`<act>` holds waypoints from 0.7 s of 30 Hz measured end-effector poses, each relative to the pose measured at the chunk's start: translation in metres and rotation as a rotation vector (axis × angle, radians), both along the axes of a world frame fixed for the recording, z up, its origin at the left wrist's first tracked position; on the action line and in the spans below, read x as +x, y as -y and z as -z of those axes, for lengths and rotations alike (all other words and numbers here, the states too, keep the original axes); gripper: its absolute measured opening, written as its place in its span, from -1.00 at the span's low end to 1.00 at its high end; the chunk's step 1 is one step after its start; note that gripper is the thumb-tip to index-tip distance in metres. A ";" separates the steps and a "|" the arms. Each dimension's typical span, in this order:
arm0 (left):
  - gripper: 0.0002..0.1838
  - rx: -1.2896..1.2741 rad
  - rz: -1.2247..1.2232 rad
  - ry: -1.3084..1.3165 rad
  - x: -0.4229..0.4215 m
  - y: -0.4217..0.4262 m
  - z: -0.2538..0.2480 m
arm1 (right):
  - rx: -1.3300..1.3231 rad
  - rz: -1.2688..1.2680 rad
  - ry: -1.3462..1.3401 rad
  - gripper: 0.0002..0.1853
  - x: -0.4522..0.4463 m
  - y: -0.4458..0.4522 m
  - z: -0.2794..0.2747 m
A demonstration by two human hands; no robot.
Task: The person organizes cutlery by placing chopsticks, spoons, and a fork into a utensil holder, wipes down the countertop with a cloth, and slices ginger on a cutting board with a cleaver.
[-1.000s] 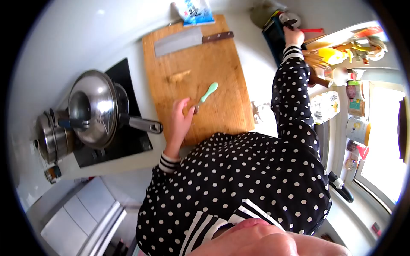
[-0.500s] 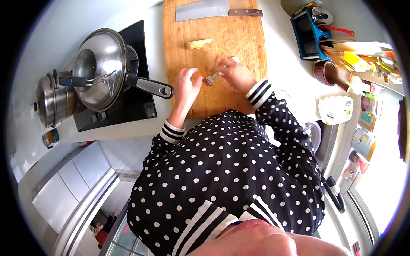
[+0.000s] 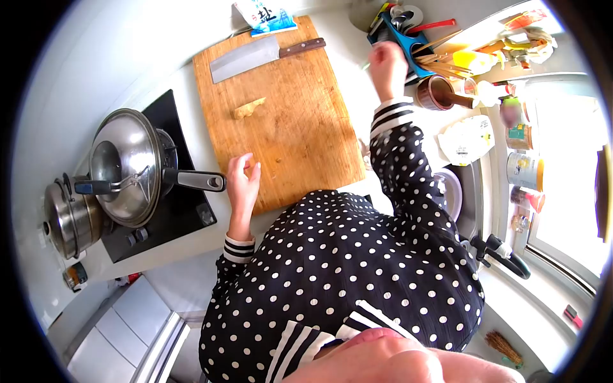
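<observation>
My right hand (image 3: 387,62) is closed, slightly blurred, beside the blue utensil holder (image 3: 401,39). A bit of green pokes out at its left side, matching the fork's handle in the earlier view; the tines are hidden. Over the near left edge of the wooden cutting board (image 3: 294,140), my left hand (image 3: 242,180) is loosely bent, thumb and fingers apart, holding nothing. A pale yellow piece of peeled ginger (image 3: 249,108) lies on the board. Beyond it rests a cleaver (image 3: 249,59) with a brown handle pointing right.
A lidded pan (image 3: 128,166) sits on the black cooktop (image 3: 185,223), its handle (image 3: 195,179) reaching toward the board. A metal pot (image 3: 67,217) stands farther left. Behind the cleaver is a salt bag (image 3: 268,18). A brown pot (image 3: 435,92) and white package (image 3: 467,139) stand at right.
My right hand has moved from over the board, up and right to the utensil holder, carrying the fork. My left hand stays by the board's left edge. The view has turned, revealing the salt bag.
</observation>
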State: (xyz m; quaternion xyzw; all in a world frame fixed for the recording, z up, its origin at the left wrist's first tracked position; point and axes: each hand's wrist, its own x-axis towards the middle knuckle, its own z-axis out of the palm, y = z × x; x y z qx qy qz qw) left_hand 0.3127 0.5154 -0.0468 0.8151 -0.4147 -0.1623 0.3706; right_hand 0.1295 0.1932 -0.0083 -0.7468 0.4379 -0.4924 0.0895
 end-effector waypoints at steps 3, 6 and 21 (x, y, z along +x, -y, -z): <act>-0.72 0.017 0.016 0.001 -0.002 0.002 -0.001 | -0.150 0.316 0.003 -0.90 -0.021 0.056 -0.033; -0.73 0.036 0.023 0.017 -0.007 0.004 -0.004 | -0.145 0.444 -0.023 -0.86 -0.025 0.110 -0.032; -0.72 0.037 -0.012 -0.028 -0.001 -0.016 -0.001 | 0.186 -0.308 -0.444 -0.71 -0.071 -0.053 0.059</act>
